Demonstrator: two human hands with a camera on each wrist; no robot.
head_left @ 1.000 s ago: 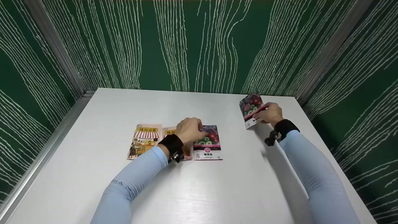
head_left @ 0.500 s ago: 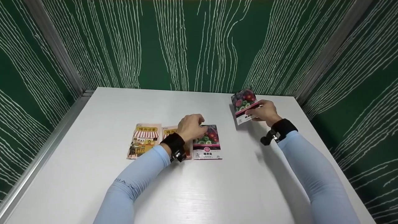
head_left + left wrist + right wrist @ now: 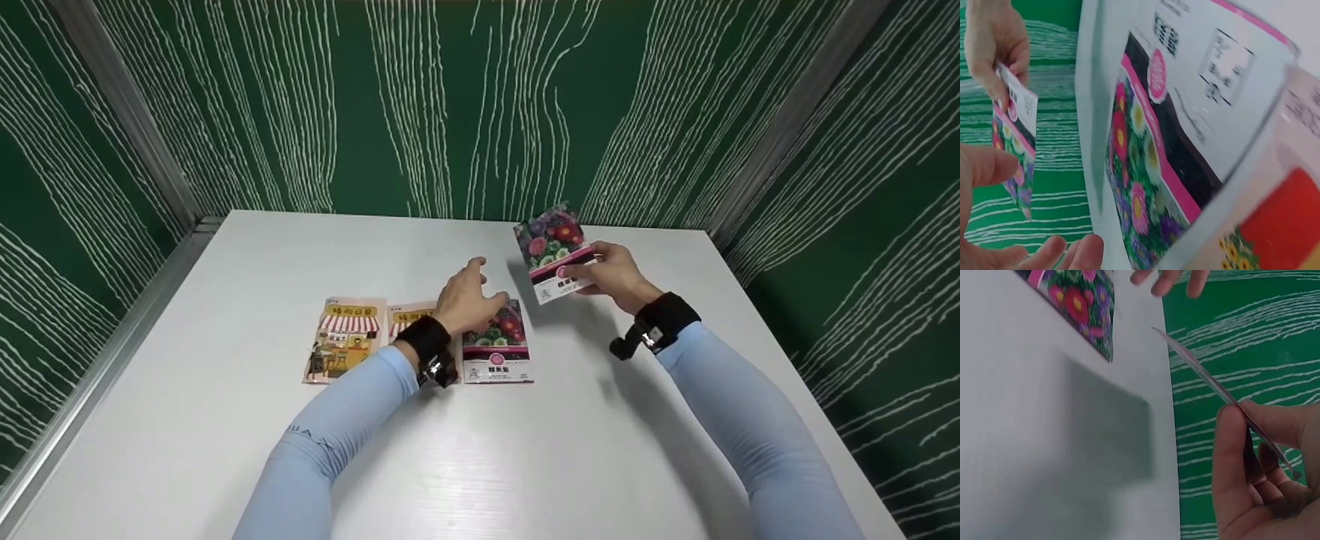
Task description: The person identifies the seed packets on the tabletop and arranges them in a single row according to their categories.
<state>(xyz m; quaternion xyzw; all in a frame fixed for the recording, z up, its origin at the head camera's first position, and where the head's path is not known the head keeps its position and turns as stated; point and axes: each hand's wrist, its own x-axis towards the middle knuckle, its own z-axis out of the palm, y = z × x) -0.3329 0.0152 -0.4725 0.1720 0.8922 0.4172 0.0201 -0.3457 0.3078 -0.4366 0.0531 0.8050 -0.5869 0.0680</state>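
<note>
My right hand (image 3: 621,279) pinches a flower seed packet (image 3: 553,244) by its right side, thumb in front. The packet is raised off the table, and its shadow falls below it in the right wrist view. My left hand (image 3: 466,301), fingers spread and holding nothing, hovers over a matching flower seed packet (image 3: 498,361) that lies flat. Left of that lie two pinkish-orange seed packets with a striped awning picture: the outer one (image 3: 346,341) in full sight, the inner one (image 3: 405,316) partly hidden by my left hand and wrist.
The three lying packets form a row across the white table (image 3: 480,465). Behind the table's far edge stands a green wall (image 3: 517,112) with white wavy lines, and similar side panels flank it, joined by metal posts (image 3: 795,120).
My right hand has carried the flower seed packet leftward, toward my left hand. My left hand has lifted off the lying flower packet, its fingers spreading. The lying packets stay put.
</note>
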